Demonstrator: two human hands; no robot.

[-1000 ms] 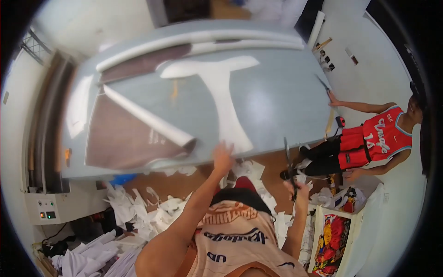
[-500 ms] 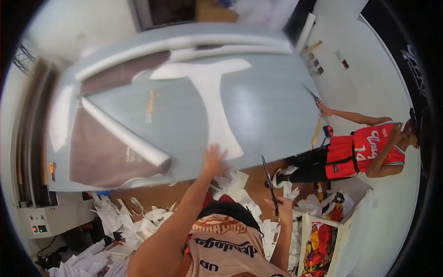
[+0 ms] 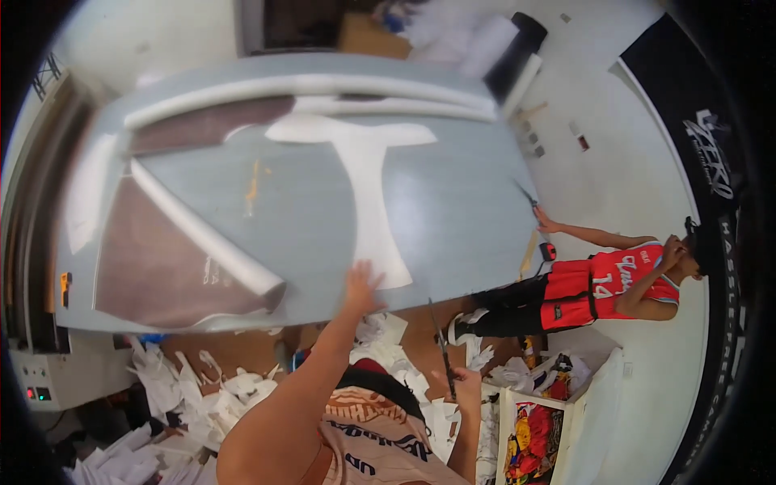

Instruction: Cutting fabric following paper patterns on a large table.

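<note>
Left hand has moved off the near edge of the surface onto the foot of the white T-shaped piece, fingers spread. Right hand has dropped lower beside the body, long dark blade pointing up. Bystander has raised one hand to the head.

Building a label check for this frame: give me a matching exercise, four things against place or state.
Things:
1. left hand
2. right hand
3. white T-shaped piece
4. white roll

States:
A. lies across the brown sheet
B. holds long dark scissors
C. flat in the middle of the grey table
D. pressed open at the table's near edge

Pairs: 1-D, 2-B, 3-C, 4-A
</note>
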